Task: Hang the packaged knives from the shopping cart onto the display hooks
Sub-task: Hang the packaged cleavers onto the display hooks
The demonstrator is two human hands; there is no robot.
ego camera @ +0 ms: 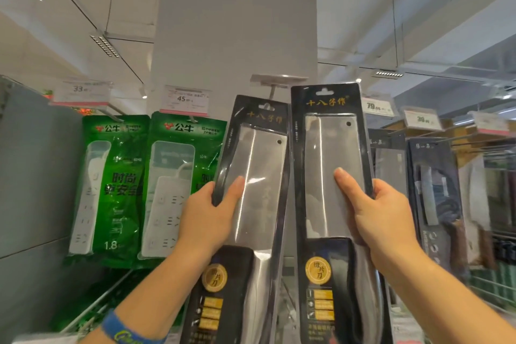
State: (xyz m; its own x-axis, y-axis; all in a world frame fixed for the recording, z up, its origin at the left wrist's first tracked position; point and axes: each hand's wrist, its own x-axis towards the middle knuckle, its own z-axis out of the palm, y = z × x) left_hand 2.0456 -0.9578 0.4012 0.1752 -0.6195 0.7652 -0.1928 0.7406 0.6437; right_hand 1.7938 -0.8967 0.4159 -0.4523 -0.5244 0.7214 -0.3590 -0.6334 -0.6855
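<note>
I hold two packaged cleavers in black cards up in front of the display. My left hand [206, 215] grips the left knife package [251, 176] by its left edge, thumb across the blade; the package tilts right, and its hang hole sits at the tip of a display hook [272, 92]. My right hand [374, 212] grips the right knife package [332, 148] upright, thumb on the blade, fingers behind the right edge. Its top reaches just under the hook's clear price holder [279, 79].
Green power-strip packs [117, 176] hang at the left under price tags. More knife packages [435, 190] hang at the right, with bare hooks [480, 142] above them. A white pillar [237, 22] rises behind the display. A grey panel [33, 176] stands at far left.
</note>
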